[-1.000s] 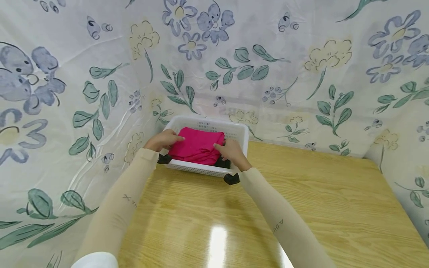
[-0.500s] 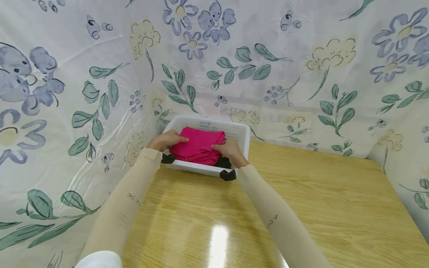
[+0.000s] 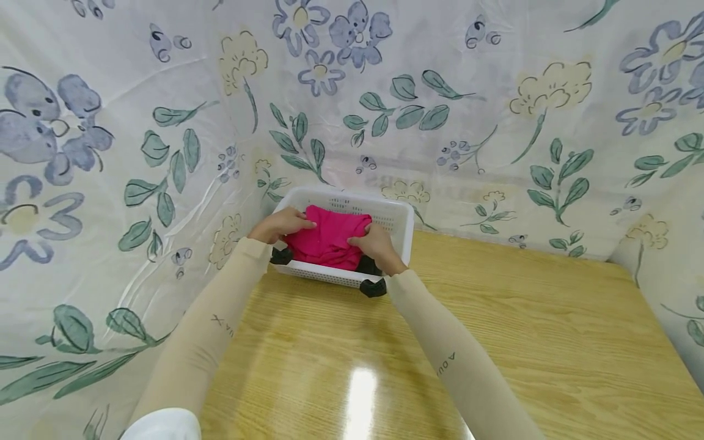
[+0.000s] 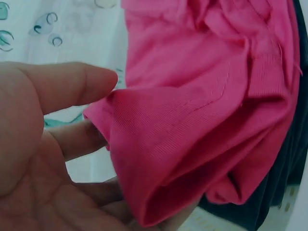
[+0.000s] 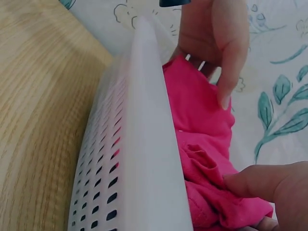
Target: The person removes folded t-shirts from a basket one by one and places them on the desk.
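A folded pink garment with stitched seams lies over dark cloth inside a white plastic basket. My left hand pinches its left end, thumb above and fingers beneath. That end stands raised in a loose fold in the left wrist view, where the pink garment fills the middle. My right hand grips the right end, its thumb pressed on the crumpled layers. In the right wrist view, the right hand shows at lower right, with the left hand across the cloth at the top.
The basket stands on a wood-grain table, near the left and back corner. A floral-printed curtain hangs behind it and along both sides. The basket's perforated front wall rises between the table surface and the garment. Black wrist-mounted pieces overlap the front rim.
Both hands keep hold of the pink garment. Its left end and back edge have risen slightly, with the cloth more rumpled in the middle. The head view has shifted a little.
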{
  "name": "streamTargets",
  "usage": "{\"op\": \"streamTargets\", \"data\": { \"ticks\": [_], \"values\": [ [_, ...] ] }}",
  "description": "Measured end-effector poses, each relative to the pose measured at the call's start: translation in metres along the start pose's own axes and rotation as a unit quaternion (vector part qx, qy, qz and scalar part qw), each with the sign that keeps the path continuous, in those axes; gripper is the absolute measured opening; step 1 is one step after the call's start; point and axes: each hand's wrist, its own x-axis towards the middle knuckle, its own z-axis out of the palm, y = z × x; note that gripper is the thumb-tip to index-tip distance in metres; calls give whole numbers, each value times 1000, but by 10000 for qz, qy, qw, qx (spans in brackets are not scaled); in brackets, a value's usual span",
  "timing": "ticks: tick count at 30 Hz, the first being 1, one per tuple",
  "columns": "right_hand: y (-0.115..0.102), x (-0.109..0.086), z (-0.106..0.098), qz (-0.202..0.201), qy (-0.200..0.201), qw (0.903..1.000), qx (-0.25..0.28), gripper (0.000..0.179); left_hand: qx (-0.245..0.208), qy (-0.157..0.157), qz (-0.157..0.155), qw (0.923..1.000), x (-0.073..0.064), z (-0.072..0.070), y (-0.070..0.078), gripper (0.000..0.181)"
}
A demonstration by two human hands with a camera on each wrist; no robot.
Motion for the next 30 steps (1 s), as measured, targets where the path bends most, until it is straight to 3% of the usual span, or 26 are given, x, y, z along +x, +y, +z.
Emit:
{"op": "streamTargets", "data": {
  "ticks": [7, 11, 13, 19, 24, 30],
  "values": [
    [4, 2, -4, -67, -13, 10000, -35, 40, -161, 101, -118, 9997, 1, 3, 2, 69],
    [8, 3, -6, -69, -95, 9997, 207, 35, -590, 196, -283, 9977, 2, 3, -1, 33],
    [10, 3, -6, -22, -151, 9993, 351, 37, -633, 204, -304, 9973, 2, 3, -2, 25],
    [11, 2, -4, -37, -231, 9988, 428, 26, -300, 150, -259, 9991, 1, 7, -6, 27],
    [10, 0, -2, -174, -258, 9988, 375, 37, -312, 163, -171, 9992, 5, 6, -10, 30],
    [10, 1, -3, -156, -241, 9992, 267, 23, -526, 164, -36, 9985, 6, 5, -10, 24]
  ]
}}
